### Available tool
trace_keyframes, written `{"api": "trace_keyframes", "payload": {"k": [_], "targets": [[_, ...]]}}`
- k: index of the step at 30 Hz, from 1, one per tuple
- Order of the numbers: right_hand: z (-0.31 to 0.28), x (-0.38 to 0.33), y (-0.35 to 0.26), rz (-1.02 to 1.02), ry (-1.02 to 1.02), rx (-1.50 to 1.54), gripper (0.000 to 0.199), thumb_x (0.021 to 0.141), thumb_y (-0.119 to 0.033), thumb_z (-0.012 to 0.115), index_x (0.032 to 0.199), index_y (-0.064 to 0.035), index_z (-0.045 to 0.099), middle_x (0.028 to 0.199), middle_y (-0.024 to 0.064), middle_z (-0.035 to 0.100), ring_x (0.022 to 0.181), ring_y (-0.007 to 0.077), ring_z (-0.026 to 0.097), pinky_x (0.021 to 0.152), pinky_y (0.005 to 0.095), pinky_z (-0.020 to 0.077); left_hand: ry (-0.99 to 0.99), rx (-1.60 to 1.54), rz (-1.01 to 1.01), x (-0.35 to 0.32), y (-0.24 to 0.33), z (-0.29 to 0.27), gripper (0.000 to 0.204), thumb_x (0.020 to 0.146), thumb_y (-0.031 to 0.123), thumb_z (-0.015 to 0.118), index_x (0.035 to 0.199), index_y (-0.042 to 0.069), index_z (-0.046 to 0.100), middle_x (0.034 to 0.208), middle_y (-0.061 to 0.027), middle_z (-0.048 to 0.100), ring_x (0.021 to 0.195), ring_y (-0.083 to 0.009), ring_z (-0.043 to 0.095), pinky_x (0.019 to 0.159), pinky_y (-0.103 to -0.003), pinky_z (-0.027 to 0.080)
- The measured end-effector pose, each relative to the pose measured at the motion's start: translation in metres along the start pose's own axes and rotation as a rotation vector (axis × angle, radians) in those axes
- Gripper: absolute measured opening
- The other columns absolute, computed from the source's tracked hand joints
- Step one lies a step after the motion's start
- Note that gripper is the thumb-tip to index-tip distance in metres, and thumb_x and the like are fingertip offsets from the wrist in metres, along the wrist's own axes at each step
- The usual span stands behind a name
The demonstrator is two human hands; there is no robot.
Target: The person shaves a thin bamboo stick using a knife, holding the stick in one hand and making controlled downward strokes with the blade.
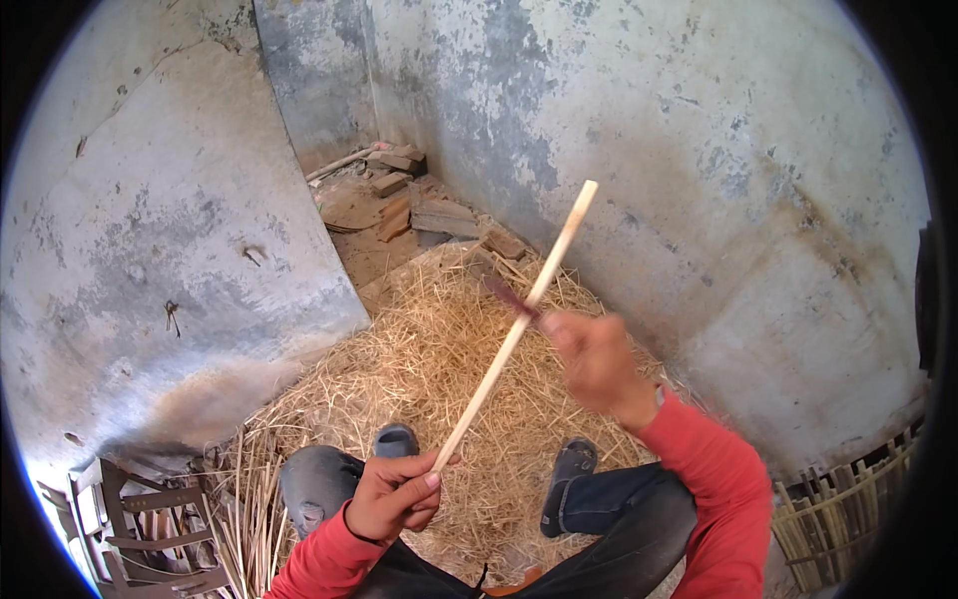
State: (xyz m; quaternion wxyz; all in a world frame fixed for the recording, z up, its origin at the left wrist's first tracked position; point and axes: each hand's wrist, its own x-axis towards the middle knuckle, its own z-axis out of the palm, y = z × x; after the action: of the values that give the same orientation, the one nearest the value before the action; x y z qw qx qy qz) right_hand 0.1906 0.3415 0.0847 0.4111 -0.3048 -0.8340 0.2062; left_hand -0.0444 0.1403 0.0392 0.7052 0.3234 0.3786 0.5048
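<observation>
A long, pale peeled stick slants up and away to the right in front of me. Its near end is gripped between the thumb and fingers of my left hand. My right hand is closed around the handle of a knife, whose dark, reddish-brown blade is smeared by motion. The blade crosses the stick a little past its middle. Most of the knife's handle is hidden inside my fist.
Straw-like shavings cover the floor between and beyond my feet. Thin sticks and a dark wooden chair frame are at lower left. Bricks lie in the far corner. A slatted basket stands at lower right, by the wall.
</observation>
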Motion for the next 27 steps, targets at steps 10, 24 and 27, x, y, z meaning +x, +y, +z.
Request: {"api": "trace_keyframes", "payload": {"k": [10, 24, 27], "targets": [[-0.005, 0.015, -0.011, 0.001, 0.075, 0.060, 0.036, 0.105, -0.028, 0.053, 0.091, -0.0005, 0.070, 0.054, 0.0153, 0.041, 0.044, 0.0222, 0.042, 0.046, 0.0390, 0.0365, 0.012, 0.074, 0.025, 0.003, -0.003, -0.001, 0.037, 0.105, 0.006, 0.050, 0.140, -0.004, 0.055, 0.064, 0.0029, 0.036, 0.051, -0.0061, 0.032, 0.047, -0.024, 0.027], [0.021, -0.025, -0.043, 0.006, -0.434, 0.039, 0.030, 0.103, -0.026, 0.056, 0.095, -0.0015, 0.072, 0.065, 0.0214, 0.061, 0.056, 0.0344, 0.063, 0.052, 0.0434, 0.0467, -0.006, 0.008, -0.012, 0.004, -0.002, -0.003, 0.037, 0.105, 0.007, 0.050, 0.141, -0.003, 0.054, 0.065, 0.0022, 0.037, 0.049, -0.0062, 0.031, 0.046, -0.024, 0.026], [0.014, -0.006, -0.040, 0.021, -0.156, 0.127, 0.035, 0.103, -0.027, 0.055, 0.087, 0.0004, 0.069, 0.063, 0.0216, 0.059, 0.056, 0.0356, 0.063, 0.051, 0.0443, 0.0467, -0.023, 0.005, 0.022, 0.003, -0.001, -0.002, 0.037, 0.106, 0.007, 0.050, 0.141, -0.003, 0.054, 0.065, 0.0015, 0.038, 0.049, -0.0062, 0.031, 0.045, -0.024, 0.026]]}}
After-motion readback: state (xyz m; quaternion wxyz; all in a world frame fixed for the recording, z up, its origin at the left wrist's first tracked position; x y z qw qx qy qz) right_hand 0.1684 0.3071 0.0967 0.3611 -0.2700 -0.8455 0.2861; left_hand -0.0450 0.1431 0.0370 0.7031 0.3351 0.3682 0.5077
